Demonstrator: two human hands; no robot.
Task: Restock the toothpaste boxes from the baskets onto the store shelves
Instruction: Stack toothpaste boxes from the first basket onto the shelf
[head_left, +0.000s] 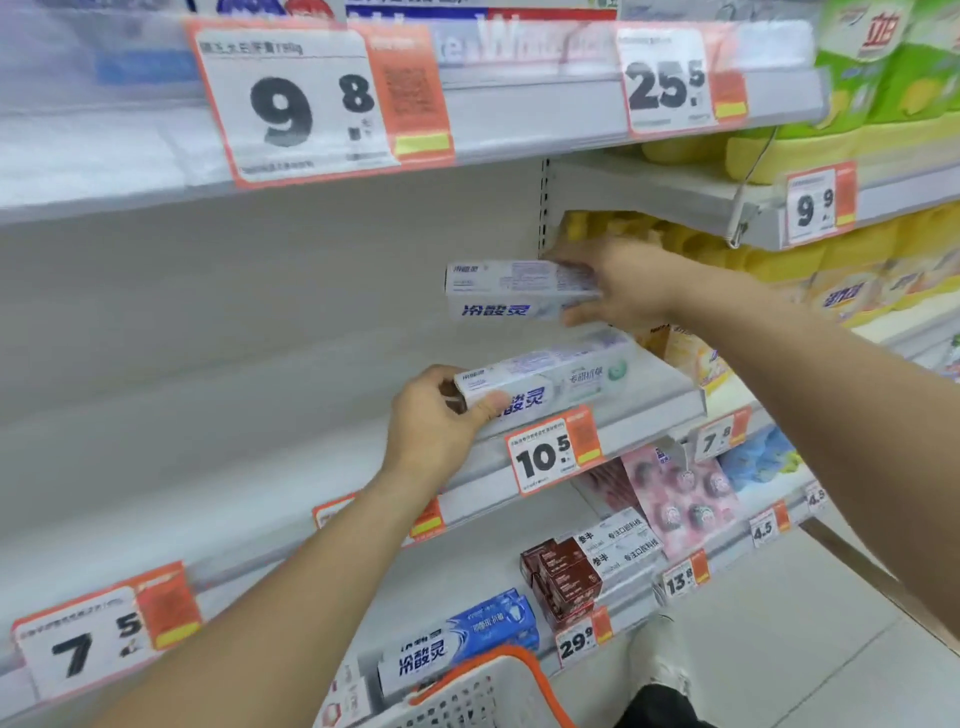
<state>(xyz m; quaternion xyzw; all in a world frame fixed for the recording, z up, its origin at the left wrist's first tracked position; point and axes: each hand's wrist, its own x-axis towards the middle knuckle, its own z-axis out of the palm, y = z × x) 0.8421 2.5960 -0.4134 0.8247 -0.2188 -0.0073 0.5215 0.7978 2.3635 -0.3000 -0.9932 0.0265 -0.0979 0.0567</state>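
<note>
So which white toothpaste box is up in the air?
The upper white toothpaste box, held by the right hand. The lower white toothpaste box rests on the shelf.

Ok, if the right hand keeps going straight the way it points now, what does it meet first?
The right hand points left, holding a box in mid-air. That way looks free: only bare shelf space and the back panel behind, though depth is hard to judge.

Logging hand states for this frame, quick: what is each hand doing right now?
Left hand: grips the lower toothpaste box at its left end.
Right hand: holds the upper toothpaste box by its right end.
</note>
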